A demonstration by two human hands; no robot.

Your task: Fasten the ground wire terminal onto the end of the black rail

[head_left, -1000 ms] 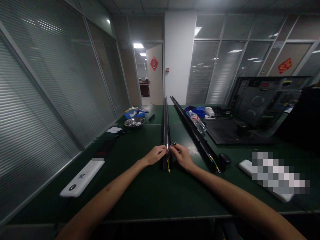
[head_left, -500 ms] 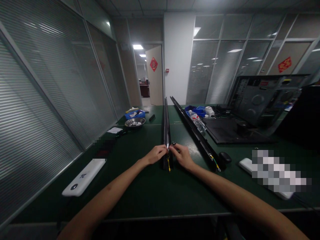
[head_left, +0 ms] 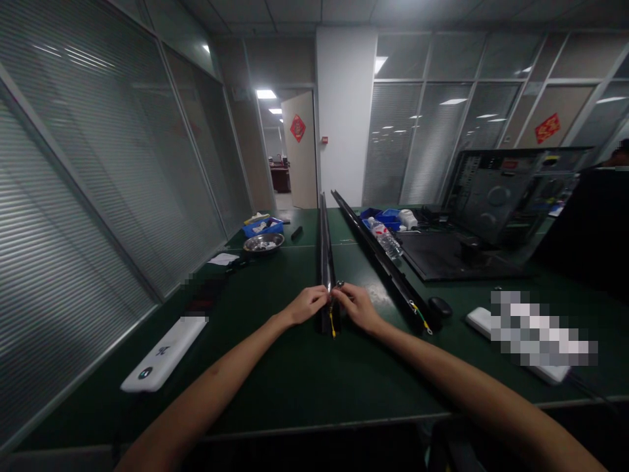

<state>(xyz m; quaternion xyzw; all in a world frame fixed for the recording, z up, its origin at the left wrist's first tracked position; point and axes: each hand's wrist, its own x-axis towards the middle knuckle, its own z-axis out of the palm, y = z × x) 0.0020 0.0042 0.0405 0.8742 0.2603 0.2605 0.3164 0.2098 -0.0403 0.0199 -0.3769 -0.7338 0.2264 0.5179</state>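
A long black channel-shaped rail [head_left: 325,252] lies lengthwise on the green table, its near end between my hands. My left hand [head_left: 308,304] rests at the rail's left side, fingers bent and closed, thumb and fingertips meeting over the channel. From the right, my right hand [head_left: 358,306] pinches at the same spot, and a small dark shiny piece shows by its index finger. What the fingertips hold is hidden. Just below them, a short yellow wire [head_left: 333,323] with a terminal hangs in the rail's end.
A second black rail [head_left: 378,255] lies slanted to the right, with a yellow-green wire [head_left: 421,317] at its near end. Beside it are a black mouse-like object [head_left: 439,307], a plastic bottle [head_left: 384,238] and an open computer case [head_left: 496,190]. Leftward sit a metal bowl [head_left: 264,244] and a white power bank-like device [head_left: 164,354].
The view has shifted slightly. Both hands stay at the same place on the rail, with hardly any visible finger movement.
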